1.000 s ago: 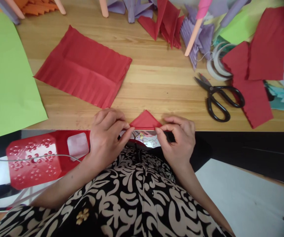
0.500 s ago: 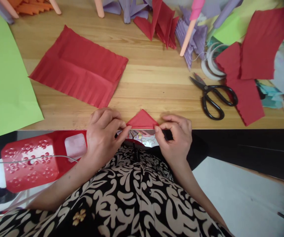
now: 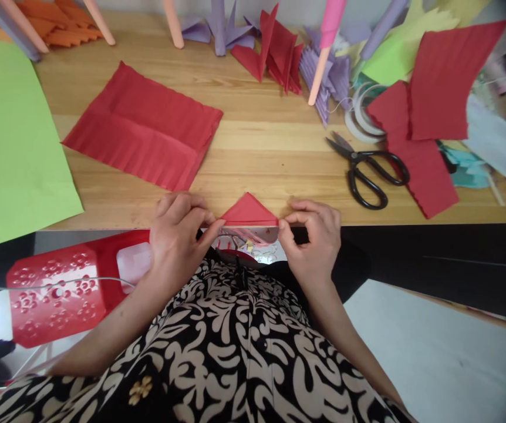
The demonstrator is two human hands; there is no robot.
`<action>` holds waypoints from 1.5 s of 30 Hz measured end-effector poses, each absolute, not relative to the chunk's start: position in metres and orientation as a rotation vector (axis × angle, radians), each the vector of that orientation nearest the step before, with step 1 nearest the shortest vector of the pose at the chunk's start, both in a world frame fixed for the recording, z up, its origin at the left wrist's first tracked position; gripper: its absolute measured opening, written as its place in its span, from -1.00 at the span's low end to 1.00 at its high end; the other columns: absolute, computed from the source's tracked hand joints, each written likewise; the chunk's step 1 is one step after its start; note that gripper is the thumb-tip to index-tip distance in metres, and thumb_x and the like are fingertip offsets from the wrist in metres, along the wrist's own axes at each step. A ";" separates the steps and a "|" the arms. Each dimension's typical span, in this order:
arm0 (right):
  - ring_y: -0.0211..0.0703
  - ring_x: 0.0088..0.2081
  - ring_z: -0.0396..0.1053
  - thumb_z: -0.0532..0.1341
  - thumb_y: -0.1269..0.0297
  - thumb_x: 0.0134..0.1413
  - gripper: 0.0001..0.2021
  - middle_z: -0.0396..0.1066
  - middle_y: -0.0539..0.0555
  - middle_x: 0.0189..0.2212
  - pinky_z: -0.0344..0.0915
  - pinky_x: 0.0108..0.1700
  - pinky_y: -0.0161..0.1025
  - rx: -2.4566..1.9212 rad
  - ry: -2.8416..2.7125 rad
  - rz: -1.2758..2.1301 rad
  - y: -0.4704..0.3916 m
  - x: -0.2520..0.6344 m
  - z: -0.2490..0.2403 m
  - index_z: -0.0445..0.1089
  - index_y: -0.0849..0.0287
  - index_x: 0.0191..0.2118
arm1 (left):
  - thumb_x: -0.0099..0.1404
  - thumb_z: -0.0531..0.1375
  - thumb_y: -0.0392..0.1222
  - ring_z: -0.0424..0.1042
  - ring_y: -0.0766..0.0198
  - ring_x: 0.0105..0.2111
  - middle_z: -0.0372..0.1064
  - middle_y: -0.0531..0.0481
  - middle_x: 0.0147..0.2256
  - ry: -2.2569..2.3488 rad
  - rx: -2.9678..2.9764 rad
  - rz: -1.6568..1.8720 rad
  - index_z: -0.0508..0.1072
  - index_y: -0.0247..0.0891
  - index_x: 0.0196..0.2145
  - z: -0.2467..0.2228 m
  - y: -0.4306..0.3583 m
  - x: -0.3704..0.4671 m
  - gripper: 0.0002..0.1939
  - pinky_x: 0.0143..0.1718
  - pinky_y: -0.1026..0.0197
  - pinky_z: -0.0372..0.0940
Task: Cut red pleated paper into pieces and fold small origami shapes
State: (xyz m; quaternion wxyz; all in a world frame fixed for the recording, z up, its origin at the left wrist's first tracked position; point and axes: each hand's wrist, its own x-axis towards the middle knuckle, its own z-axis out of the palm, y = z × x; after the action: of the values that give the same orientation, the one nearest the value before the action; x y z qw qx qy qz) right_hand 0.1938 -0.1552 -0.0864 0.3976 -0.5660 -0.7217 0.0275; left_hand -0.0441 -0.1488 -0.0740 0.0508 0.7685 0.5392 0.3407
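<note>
A small triangle of folded red paper [image 3: 249, 210] lies at the table's front edge, its point facing away from me and a narrow folded strip along its near side. My left hand [image 3: 181, 235] pinches its left corner between thumb and forefinger. At the right corner, my right hand [image 3: 312, 238] grips it the same way. Beyond my left hand a larger creased red paper sheet [image 3: 147, 129] lies flat. Black-handled scissors [image 3: 367, 167] rest with blades parted, beyond my right hand and to its right.
A green sheet [image 3: 10, 147] covers the table's left side. Rolls of tape [image 3: 361, 114] and red paper pieces [image 3: 438, 88] lie at right. Folded purple and red paper shapes [image 3: 275, 53] stand along the back among rods. A red plastic basket [image 3: 59, 294] sits below the edge at left.
The view has shifted slightly, so the things on the table appear a little displaced. Both hands keep their pinch on the folded paper's corners, and its narrow near strip shows more clearly.
</note>
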 end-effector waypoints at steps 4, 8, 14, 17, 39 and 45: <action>0.01 -0.08 0.46 0.27 0.38 0.16 -0.93 0.54 0.11 -0.17 0.30 0.01 0.00 -1.428 -1.818 0.098 -0.155 0.192 -0.087 0.39 0.08 -0.24 | 0.29 0.32 -0.22 0.46 0.07 -0.22 0.48 -0.07 -0.29 1.682 2.373 1.088 0.45 -0.17 -0.40 -0.064 -0.155 -0.050 -0.86 -0.18 -0.05 0.37; 0.02 -0.07 0.46 0.26 0.35 0.17 -0.93 0.55 0.11 -0.16 0.29 0.03 0.01 -1.446 -1.809 0.119 -0.155 0.192 -0.087 0.42 0.08 -0.21 | 0.29 0.30 -0.31 0.49 0.03 -0.01 0.55 -0.09 -0.07 1.344 2.531 1.086 0.50 -0.15 -0.14 -0.047 -0.169 -0.034 -0.81 0.08 -0.16 0.38; 0.02 -0.06 0.46 0.26 0.33 0.20 -0.93 0.56 0.13 -0.16 0.30 0.03 0.00 -1.435 -1.817 0.108 -0.155 0.193 -0.088 0.44 0.09 -0.20 | 0.39 0.19 -0.30 0.35 -0.04 0.23 0.41 -0.31 0.17 0.888 2.721 0.774 0.41 -0.41 0.11 -0.066 -0.174 0.003 -0.64 0.26 -0.14 0.28; 0.01 -0.06 0.47 0.26 0.34 0.19 -0.93 0.56 0.12 -0.16 0.31 0.03 -0.01 -1.420 -1.827 0.095 -0.155 0.194 -0.089 0.43 0.09 -0.20 | 0.40 0.16 -0.34 0.28 -0.04 0.29 0.36 -0.31 0.21 0.903 2.722 0.726 0.36 -0.40 0.17 -0.081 -0.171 0.005 -0.60 0.30 -0.19 0.22; -0.05 -0.11 0.47 0.25 0.35 0.28 -0.82 0.58 0.05 -0.15 0.29 -0.03 -0.06 -1.289 -2.138 0.128 -0.163 0.171 -0.063 0.50 0.01 -0.05 | 0.34 0.18 -0.44 0.39 0.10 0.21 0.48 -0.13 0.13 1.099 2.564 0.980 0.43 -0.19 0.13 -0.089 -0.174 -0.051 -0.57 0.31 -0.15 0.17; -0.05 -0.17 0.38 0.25 0.25 0.30 -0.92 0.55 0.05 -0.19 0.17 -0.18 -0.10 -1.326 -2.223 0.156 -0.150 0.157 -0.064 0.49 0.08 -0.17 | 0.33 0.22 -0.45 0.50 0.11 0.08 0.57 -0.14 0.00 1.095 2.471 1.077 0.46 -0.24 0.07 -0.081 -0.166 -0.059 -0.62 0.16 -0.06 0.37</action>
State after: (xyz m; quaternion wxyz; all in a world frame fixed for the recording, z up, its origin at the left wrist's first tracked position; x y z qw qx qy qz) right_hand 0.1566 -0.1502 -0.0638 0.2710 -0.4922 -0.8252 0.0580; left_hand -0.0594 -0.1658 -0.0815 0.1159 0.8435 0.3740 0.3677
